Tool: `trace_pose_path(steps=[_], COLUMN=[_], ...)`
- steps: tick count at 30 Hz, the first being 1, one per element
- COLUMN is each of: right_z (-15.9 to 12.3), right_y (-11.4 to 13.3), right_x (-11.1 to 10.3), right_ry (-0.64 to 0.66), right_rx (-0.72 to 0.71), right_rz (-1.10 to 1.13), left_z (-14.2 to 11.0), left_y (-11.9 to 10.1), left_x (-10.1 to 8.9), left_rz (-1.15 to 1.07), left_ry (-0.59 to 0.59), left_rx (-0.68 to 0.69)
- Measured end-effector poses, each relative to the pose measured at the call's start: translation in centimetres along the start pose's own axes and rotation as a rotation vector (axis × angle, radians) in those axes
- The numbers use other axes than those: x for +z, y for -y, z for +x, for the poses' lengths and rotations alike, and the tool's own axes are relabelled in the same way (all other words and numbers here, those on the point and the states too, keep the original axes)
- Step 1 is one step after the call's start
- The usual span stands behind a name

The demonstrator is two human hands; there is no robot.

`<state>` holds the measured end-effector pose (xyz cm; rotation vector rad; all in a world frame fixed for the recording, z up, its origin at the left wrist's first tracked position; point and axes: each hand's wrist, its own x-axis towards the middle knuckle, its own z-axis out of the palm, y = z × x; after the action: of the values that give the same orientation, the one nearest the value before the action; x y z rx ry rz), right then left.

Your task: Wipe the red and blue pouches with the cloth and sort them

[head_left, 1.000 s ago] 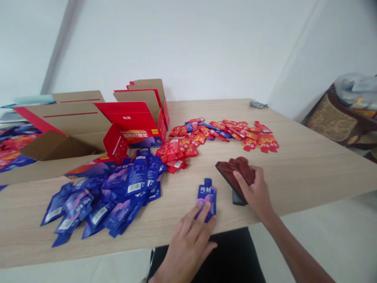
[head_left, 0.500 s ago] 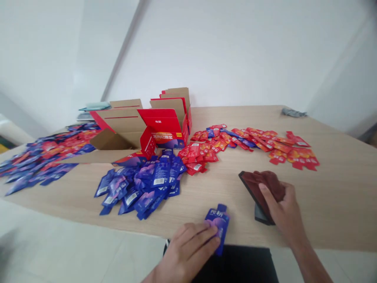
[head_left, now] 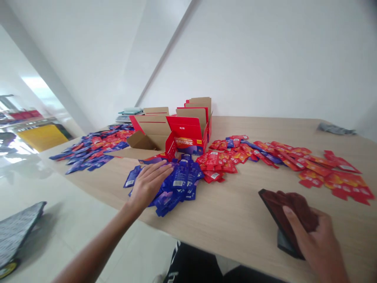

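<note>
My left hand (head_left: 150, 182) reaches over a pile of blue-purple pouches (head_left: 180, 177), its fingers stretched out together and nearly flat, palm down. No pouch shows in its grasp, and the underside of the palm is hidden. At the near right, my right hand (head_left: 319, 232) is closed around a bunched dark brown cloth (head_left: 297, 208), thumb on top. The cloth lies against a flat black slab (head_left: 278, 218) that stands tilted at the table, with a grey block (head_left: 284, 241) at its lower side.
Open red cartons (head_left: 188, 133) stand behind the blue pile. Red pouches (head_left: 213, 159) lie right of it, running on toward more red pouches (head_left: 347, 182). A mixed pouch heap (head_left: 100, 145) is at the left. A grey cloth (head_left: 335, 129) lies far right. A cart (head_left: 22, 232) stands on the floor.
My left hand has left the single blue pouch at the table's near edge and moved to the blue pile; that pouch no longer shows there. The view has turned left. My right hand keeps its grip.
</note>
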<state>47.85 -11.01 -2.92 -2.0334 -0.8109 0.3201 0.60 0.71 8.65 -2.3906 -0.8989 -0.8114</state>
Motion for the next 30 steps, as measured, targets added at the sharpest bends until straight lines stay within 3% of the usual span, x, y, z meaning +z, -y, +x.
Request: trace_pose_path(steps=[3, 6, 12, 19, 22, 26, 28, 30], right_z=[0.0, -0.1, -0.2, -0.1, -0.4, -1.1, -1.3, -1.3], right_y=[0.1, 0.2, 0.3, 0.0, 0.4, 0.9, 1.0, 1.0], right_x=[0.1, 0.1, 0.0, 0.2, 0.1, 0.1, 0.1, 0.1], right_ry=[0.012, 0.014, 0.002, -0.013, 0.007, 0.174, 0.256, 0.303], right_rx=[0.01, 0.013, -0.021, -0.04, -0.052, -0.174, -0.262, -0.319], right_rz=[-0.009, -0.011, 0.013, 0.011, 0.041, 0.122, 0.161, 0.188], left_z=[-1.5, -2.6, -3.0, -2.3, -0.3, 5.5, 9.4, 13.5], left_y=[0.7, 0.6, 0.5, -0.3, -2.3, -6.3, -8.5, -10.8], left_x=[2.4, 3.5, 3.5, 2.8, 1.2, -0.1, 0.9, 3.3], left_rz=[-0.002, -0.002, -0.03, -0.04, -0.13, -0.33, -0.308, -0.232], left_ry=[0.158, 0.177, 0.249, 0.19, 0.071, 0.004, 0.082, 0.229], left_rx=[0.002, -0.046, -0.125, -0.082, -0.024, 0.071, 0.131, 0.175])
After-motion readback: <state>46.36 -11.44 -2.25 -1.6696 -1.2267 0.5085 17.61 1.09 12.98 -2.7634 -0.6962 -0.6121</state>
